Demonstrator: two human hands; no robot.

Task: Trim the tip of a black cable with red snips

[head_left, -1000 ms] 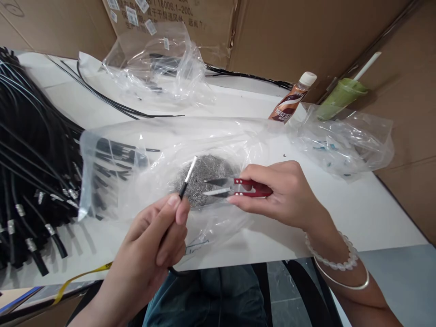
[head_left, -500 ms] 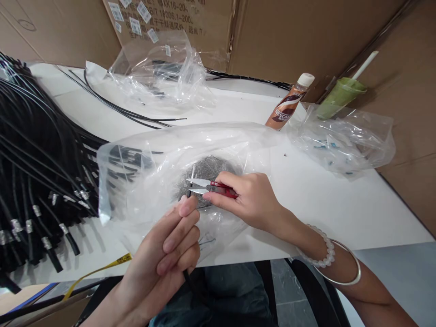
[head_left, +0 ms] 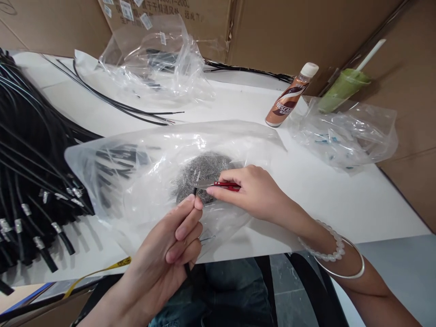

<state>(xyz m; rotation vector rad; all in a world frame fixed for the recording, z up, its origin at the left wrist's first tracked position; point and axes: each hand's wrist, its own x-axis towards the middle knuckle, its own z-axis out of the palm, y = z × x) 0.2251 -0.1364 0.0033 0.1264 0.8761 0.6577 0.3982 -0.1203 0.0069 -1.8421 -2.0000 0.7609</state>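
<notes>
The left hand (head_left: 170, 254) has its grip pinched on a thin black cable (head_left: 195, 191), whose tip meets the closed blades of red snips (head_left: 218, 185) squeezed in the right hand's (head_left: 254, 193) grip, just above the grey wire heap (head_left: 200, 171) inside the clear bag (head_left: 136, 172) on the table (head_left: 340, 200).

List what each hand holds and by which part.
Left hand: black cable, pinched just below its tip. Right hand: red snips, gripped by the handles.

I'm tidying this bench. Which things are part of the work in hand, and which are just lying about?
In use: cable in left hand; snips in right hand; shavings; cable pile.
Lying about: coffee bottle; green cup; far bag.
</notes>
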